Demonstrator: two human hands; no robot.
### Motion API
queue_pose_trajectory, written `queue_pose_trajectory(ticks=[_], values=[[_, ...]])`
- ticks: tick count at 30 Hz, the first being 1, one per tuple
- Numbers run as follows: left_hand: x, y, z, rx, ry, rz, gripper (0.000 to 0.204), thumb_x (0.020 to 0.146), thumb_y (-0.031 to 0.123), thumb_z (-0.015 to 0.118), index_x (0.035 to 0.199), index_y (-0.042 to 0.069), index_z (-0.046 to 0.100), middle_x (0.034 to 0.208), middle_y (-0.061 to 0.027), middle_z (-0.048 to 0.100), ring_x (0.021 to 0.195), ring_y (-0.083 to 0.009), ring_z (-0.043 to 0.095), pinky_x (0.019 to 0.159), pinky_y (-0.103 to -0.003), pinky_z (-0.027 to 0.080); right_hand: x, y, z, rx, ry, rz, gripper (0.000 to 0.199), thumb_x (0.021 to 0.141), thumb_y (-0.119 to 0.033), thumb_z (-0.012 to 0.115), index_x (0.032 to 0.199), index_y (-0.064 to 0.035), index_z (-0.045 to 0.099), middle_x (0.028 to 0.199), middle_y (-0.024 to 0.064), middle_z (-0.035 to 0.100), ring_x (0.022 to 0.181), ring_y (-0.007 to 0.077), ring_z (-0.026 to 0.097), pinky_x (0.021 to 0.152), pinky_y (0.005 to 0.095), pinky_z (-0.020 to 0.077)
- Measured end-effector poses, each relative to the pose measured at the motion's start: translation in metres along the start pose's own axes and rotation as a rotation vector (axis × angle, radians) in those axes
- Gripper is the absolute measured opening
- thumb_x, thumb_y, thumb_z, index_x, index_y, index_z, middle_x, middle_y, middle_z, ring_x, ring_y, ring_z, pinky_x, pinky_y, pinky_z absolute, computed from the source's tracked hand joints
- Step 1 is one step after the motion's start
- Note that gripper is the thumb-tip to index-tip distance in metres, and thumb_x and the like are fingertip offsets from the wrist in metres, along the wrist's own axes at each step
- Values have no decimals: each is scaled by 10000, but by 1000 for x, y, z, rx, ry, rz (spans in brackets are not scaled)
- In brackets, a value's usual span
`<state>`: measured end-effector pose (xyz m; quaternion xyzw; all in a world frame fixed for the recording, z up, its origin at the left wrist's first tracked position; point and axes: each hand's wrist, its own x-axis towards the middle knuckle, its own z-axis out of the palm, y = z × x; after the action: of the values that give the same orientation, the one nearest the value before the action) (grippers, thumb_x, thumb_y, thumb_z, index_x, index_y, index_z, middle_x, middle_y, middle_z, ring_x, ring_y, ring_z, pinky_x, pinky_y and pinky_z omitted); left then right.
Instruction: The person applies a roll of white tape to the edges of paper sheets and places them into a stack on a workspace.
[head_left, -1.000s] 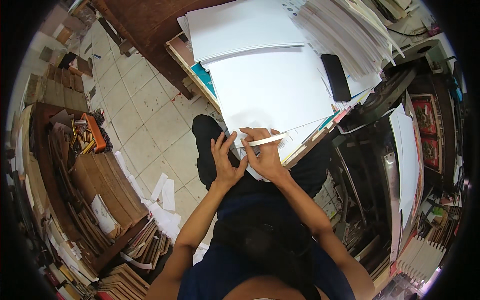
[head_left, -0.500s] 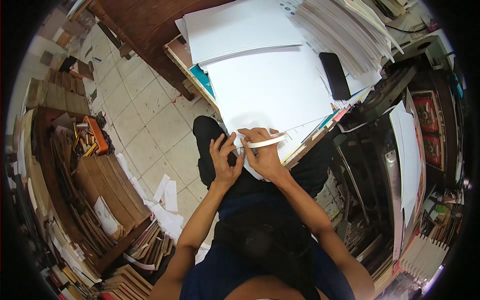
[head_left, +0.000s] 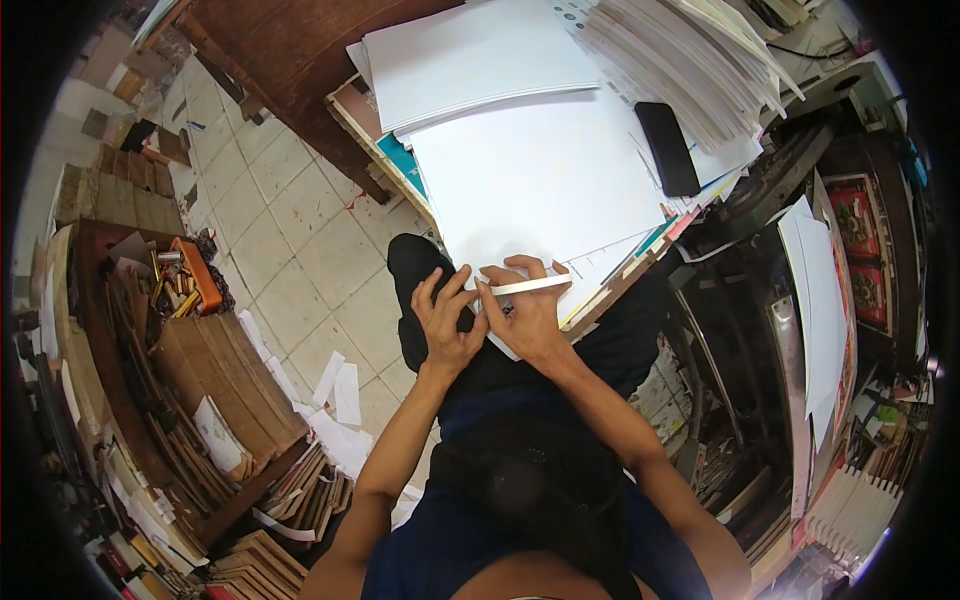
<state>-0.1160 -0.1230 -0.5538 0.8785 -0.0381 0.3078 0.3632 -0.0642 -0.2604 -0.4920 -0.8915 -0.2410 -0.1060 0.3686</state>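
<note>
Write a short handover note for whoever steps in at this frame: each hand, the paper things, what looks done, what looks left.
Left hand: open, fingers resting at the near corner of the white sheet.
Right hand: gripping a thin white folding tool, pressed flat on that same corner.
Sheet lies on the board, paper stack behind it, black phone to the right.
Done: cannot tell.
Left: probably the corner being pressed.

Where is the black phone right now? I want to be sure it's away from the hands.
In the head view the black phone lies at upper right on the white sheets, beside the fanned paper stack, well clear of both hands.
</note>
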Motion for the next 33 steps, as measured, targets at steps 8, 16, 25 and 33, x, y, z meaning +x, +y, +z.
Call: queue_pose_trajectory(ticks=[8,16,25,33], values=[[3,1,-1,53,-26,21,278,765,172,775,1018,104,684,1337,-60,650,1325,-329,473,1091,-480,277,-7,-2,1,-136,152,-49,191,843,-244,746,984,-115,750,900,-4,718,1125,238,591,1002,551,216],[3,3,4,15,-5,13,257,783,217,804,967,90,678,1321,-79,659,1295,-332,496,1087,-472,284,1,15,-27,-155,269,84,218,847,-247,766,1039,-147,742,1271,7,668,1290,227,505,1086,513,162],[3,5,6,2,-6,3,274,766,187,816,975,75,677,1317,-103,661,1275,-355,511,1079,-479,301,14,76,-97,62,455,184,211,869,-116,729,1068,-43,729,1203,127,702,1203,309,605,1035,434,400],[0,2,4,-15,-21,-3,307,768,173,820,1010,69,663,1338,-122,644,1279,-368,499,1087,-490,291,15,131,-100,14,453,241,229,882,-189,749,1084,-82,730,1003,43,691,957,197,608,912,376,379]])
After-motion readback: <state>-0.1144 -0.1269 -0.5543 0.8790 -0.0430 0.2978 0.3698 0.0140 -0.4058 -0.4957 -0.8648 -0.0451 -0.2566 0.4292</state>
